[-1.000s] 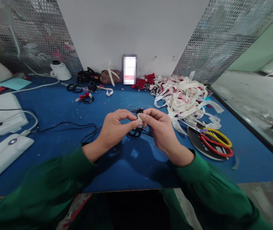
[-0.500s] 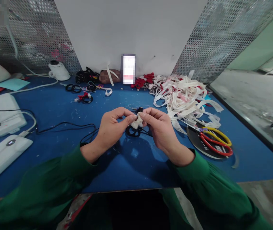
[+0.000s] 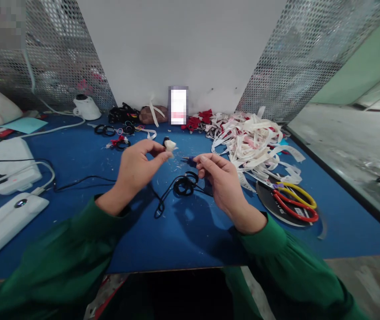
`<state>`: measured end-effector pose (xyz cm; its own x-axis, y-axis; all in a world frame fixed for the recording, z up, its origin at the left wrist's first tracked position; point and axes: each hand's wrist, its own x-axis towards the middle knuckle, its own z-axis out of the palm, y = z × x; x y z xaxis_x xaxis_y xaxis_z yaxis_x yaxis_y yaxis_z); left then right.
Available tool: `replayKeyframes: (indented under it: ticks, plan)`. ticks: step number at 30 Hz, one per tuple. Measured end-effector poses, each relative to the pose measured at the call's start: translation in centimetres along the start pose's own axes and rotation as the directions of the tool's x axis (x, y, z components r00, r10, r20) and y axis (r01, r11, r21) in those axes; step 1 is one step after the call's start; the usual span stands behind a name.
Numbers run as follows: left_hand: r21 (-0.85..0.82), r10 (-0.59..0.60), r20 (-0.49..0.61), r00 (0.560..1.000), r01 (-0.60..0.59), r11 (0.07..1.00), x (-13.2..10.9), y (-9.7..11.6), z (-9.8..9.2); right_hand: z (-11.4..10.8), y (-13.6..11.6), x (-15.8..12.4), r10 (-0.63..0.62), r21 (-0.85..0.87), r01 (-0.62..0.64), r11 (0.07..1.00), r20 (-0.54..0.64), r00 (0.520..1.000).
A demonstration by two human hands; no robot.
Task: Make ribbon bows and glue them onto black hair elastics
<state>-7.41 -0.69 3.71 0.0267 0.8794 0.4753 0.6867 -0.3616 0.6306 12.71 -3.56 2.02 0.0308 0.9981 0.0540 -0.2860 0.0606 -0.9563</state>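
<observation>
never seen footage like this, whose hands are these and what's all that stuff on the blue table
There is no machine here: a person in green sleeves wears a camera on the head, so the one view looks forward and down at their own hands. The left hand pinches a small white piece with a black bit on it, above the blue table. The right hand has its fingertips pinched together; whether it holds anything I cannot tell. Between them lies a coiled black cord. To the right are a pile of white ribbon strips and red and yellow scissors.
</observation>
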Motion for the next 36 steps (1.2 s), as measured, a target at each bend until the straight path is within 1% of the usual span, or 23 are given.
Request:
replayKeyframes:
  ticks: [2,4,6,7,9,11,13,16,18,20,22,24,25,26,27,28,29,30,31,32,33,34,36]
  plan:
    - [0.241,-0.03,-0.016,0.999,0.033,0.97,1.3,-1.6,-1.2,-0.1,-0.1,0.2,-0.008,-0.005,0.008,1.0,-0.006,1.0]
    - [0.481,-0.034,-0.01,0.999,0.034,0.876,2.5,-3.4,-2.4,-0.2,-0.2,0.4,-0.014,-0.007,0.014,1.0,-0.005,1.0]
    - [0.651,-0.073,0.018,0.997,0.044,0.758,3.3,-5.3,-3.4,-0.4,-0.2,0.5,-0.03,-0.017,0.03,0.999,-0.004,1.0]
    - [0.708,-0.113,0.026,0.993,0.062,0.703,3.6,-6.2,-3.9,-0.4,-0.2,0.7,-0.042,-0.026,0.042,0.999,-0.008,0.999]
    - [0.785,-0.237,0.033,0.971,0.122,0.608,4.1,-7.9,-4.6,-0.6,-0.3,1.1,-0.064,-0.045,0.063,0.997,-0.027,0.998]
    - [0.813,-0.347,0.046,0.937,0.167,0.558,4.3,-9.3,-5.3,-1.0,-0.4,1.6,-0.077,-0.059,0.074,0.996,-0.056,0.995]
    - [0.814,-0.365,0.063,0.929,0.164,0.557,4.4,-10.1,-5.6,-1.5,-0.6,2.1,-0.088,-0.063,0.082,0.995,-0.088,0.992]
    - [0.804,-0.268,0.008,0.963,0.153,0.575,4.2,-9.8,-5.4,-2.3,-0.7,2.9,-0.111,-0.059,0.104,0.993,-0.128,0.986]
    - [0.752,-0.184,-0.014,0.983,0.132,0.646,3.9,-8.8,-4.7,-2.7,-0.7,3.3,-0.112,-0.062,0.104,0.993,-0.146,0.983]
    - [0.646,-0.117,-0.017,0.993,0.1,0.757,3.2,-7.2,-3.6,-3.0,-0.6,3.6,-0.101,-0.067,0.092,0.994,-0.159,0.982]
    - [0.526,-0.076,0.04,0.996,0.044,0.849,2.4,-5.5,-2.2,-3.1,-0.5,3.8,-0.092,-0.074,0.081,0.994,-0.159,0.983]
    - [0.413,-0.031,0.131,0.991,-0.026,0.91,1.4,-4.0,-0.8,-3.4,-0.5,3.9,-0.084,-0.114,0.068,0.991,-0.142,0.986]
    - [0.373,-0.021,0.171,0.985,-0.045,0.927,1.0,-3.4,-0.2,-3.6,-0.5,4.0,-0.078,-0.172,0.057,0.983,-0.119,0.99]
    - [0.341,-0.034,0.213,0.976,-0.042,0.939,0.6,-2.9,0.4,-3.8,-0.7,4.0,-0.075,-0.273,0.049,0.961,-0.086,0.993]
    - [0.312,-0.05,0.256,0.965,-0.033,0.949,0.3,-2.5,0.8,-4.1,-0.9,4.0,-0.074,-0.42,0.047,0.906,-0.049,0.996]
    - [0.292,-0.067,0.294,0.953,-0.023,0.956,0.0,-2.3,1.1,-4.4,-1.1,4.0,-0.072,-0.598,0.051,0.8,-0.01,0.997]
    - [0.273,-0.079,0.331,0.94,-0.016,0.962,-0.2,-2.1,1.4,-4.6,-1.2,4.0,-0.072,-0.775,0.057,0.63,0.015,0.997]
    - [0.254,-0.085,0.366,0.927,-0.011,0.967,-0.4,-2.0,1.6,-4.9,-1.4,4.0,-0.062,-0.903,0.047,0.427,0.023,0.998]
    - [0.235,-0.087,0.397,0.914,-0.01,0.972,-0.5,-1.9,1.8,-5.1,-1.5,3.9,-0.043,-0.972,0.027,0.232,0.018,0.999]
    - [0.217,-0.083,0.423,0.902,-0.012,0.976,-0.7,-1.8,1.9,-5.2,-1.4,3.9,-0.016,-0.997,0.007,0.079,0.006,1.0]
    - [0.201,-0.074,0.442,0.894,-0.019,0.979,-0.8,-1.8,2.0,-5.3,-1.3,4.0,0.025,-1.0,-0.006,-0.02,-0.006,1.0]
    - [0.188,-0.061,0.451,0.891,-0.028,0.982,-0.9,-1.7,2.2,-5.3,-1.1,4.0,0.07,-0.997,-0.008,-0.071,-0.013,0.997]
    - [0.173,-0.045,0.448,0.893,-0.037,0.984,-1.2,-1.4,2.6,-5.4,-0.5,4.2,0.145,-0.996,0.003,-0.091,-0.01,0.989]
